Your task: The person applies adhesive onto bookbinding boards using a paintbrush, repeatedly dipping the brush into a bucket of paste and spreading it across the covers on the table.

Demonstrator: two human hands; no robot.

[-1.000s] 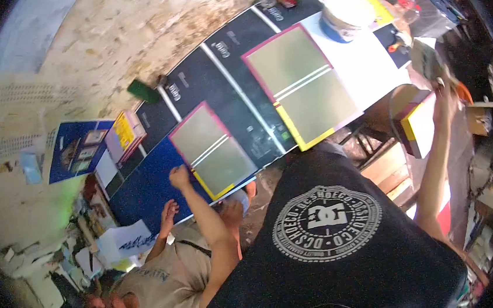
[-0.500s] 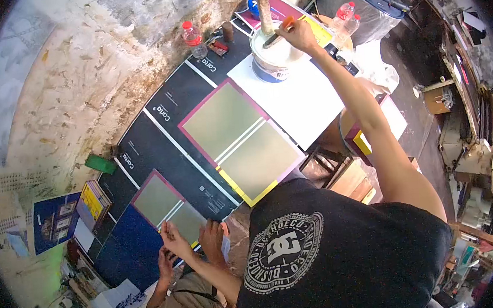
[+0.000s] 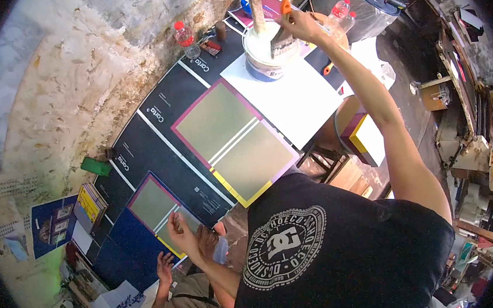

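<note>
My right hand [image 3: 301, 26] grips a wide brush with an orange handle [image 3: 285, 5], its bristles over the rim of a white bucket [image 3: 267, 73]. A wooden stick [image 3: 255, 3] stands in the bucket. My left hand [image 3: 183, 237] holds nothing visible, fingers loosely bent and apart, over the lower edge of the smaller panel [image 3: 150, 202], which lies on dark blue sheeting. A larger beige panel [image 3: 208, 119] with maroon, yellow and pink borders lies beside the white board [image 3: 295, 106] under the bucket.
A co-worker's hand [image 3: 164, 269] is raised beside the smaller panel; another darker hand [image 3: 206, 239] is near its right edge. Bottles [image 3: 184, 36] stand by the wall and at the upper right. A green block [image 3: 95, 166] and books [image 3: 90, 206] are at the left.
My right hand has raised and tilted the brush, its orange handle now upward. My left hand has moved slightly right. The co-worker's hand has opened, and the whole view has shifted slightly.
</note>
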